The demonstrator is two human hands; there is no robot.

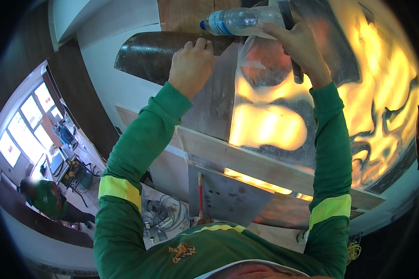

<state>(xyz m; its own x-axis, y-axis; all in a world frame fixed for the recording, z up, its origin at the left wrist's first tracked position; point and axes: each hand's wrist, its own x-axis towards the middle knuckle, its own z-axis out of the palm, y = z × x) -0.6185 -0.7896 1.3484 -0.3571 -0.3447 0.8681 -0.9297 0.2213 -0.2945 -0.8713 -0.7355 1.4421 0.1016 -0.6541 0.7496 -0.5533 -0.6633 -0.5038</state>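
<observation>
My left hand [193,65] is closed over the upper edge of a dark brown, glossy, curled sheet [142,52], its fingers bent across it. My right hand [300,49] grips a dark flat bar [297,72], which sticks out above and below the hand. Just beyond the right fingers lies a clear plastic bottle [244,21] on its side, its blue cap toward the left. A fingertip of the right hand overlaps the bottle; whether it touches I cannot tell. Under both hands spreads a shiny panel [270,125] with bright yellow reflections.
A pale wooden strip [246,158] crosses below the panel. A tool with a red handle [200,195] stands near my body, beside coiled cables [165,214]. At the left, another person in green [44,197] is near a window [25,121] and a cluttered bench.
</observation>
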